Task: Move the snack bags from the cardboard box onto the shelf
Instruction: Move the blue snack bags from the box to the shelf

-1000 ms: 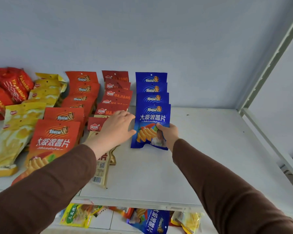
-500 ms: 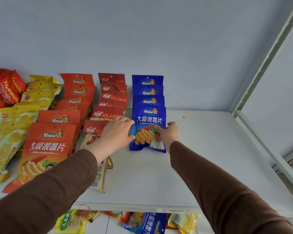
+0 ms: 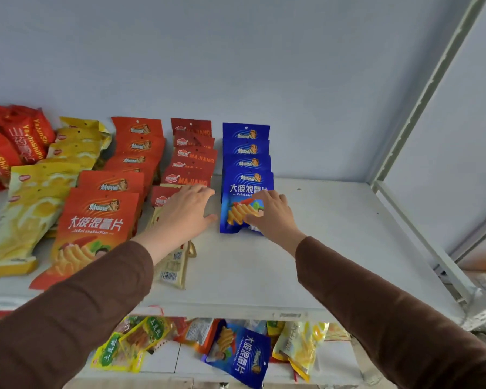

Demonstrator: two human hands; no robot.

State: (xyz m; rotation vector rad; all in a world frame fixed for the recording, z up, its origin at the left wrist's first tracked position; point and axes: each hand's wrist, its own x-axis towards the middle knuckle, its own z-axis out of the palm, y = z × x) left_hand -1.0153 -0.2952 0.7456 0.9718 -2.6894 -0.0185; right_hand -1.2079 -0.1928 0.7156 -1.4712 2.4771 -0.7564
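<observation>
White shelf (image 3: 320, 248): right hand (image 3: 272, 217) lies flat on blue "DaBoLang" bag (image 3: 236, 211), left hand (image 3: 185, 214) flat over "MAJIANG" packs (image 3: 191, 167).

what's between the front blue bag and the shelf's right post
Nothing: in the head view, bare white shelf runs from the front blue bag to the right post.

Soft, even daylight, only faint shadows; wide-angle bend toward three o'clock, and the edges blur at five o'clock.

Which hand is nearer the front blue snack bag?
Right. The right hand rests on the front blue snack bag; the left hand lies beside it, over the red-topped bags.
</observation>
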